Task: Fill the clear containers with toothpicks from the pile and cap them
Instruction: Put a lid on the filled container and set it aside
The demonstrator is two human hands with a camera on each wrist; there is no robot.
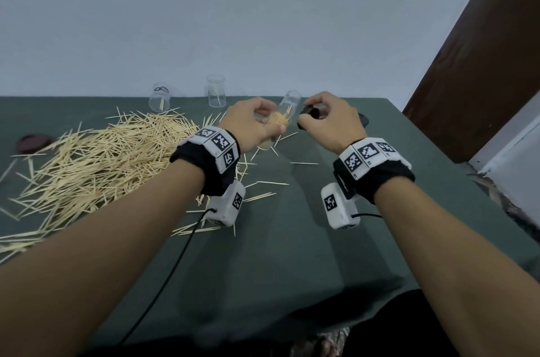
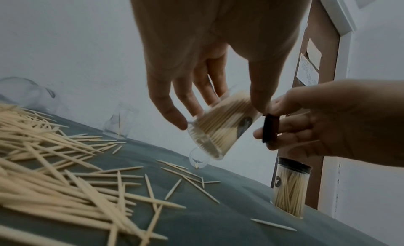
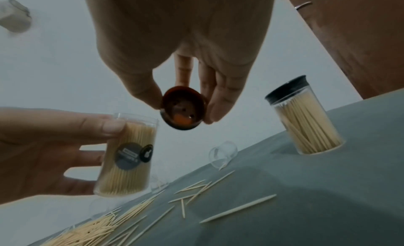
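Left hand (image 3: 43, 151) grips the filled container (image 3: 126, 156); right hand (image 3: 181, 47) pinches the cap (image 3: 182, 109) (hollow side facing the mouth). Advice: square cap to rim, then press.

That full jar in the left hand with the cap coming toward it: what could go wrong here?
The left hand holds the filled container tilted with its mouth uncapped, so toothpicks could slide out. They reach nearly to the rim, so the cap pinched in the right hand might catch on the tips and seat crooked. The empty container lying on its side is close by on the cloth and might get knocked and roll.
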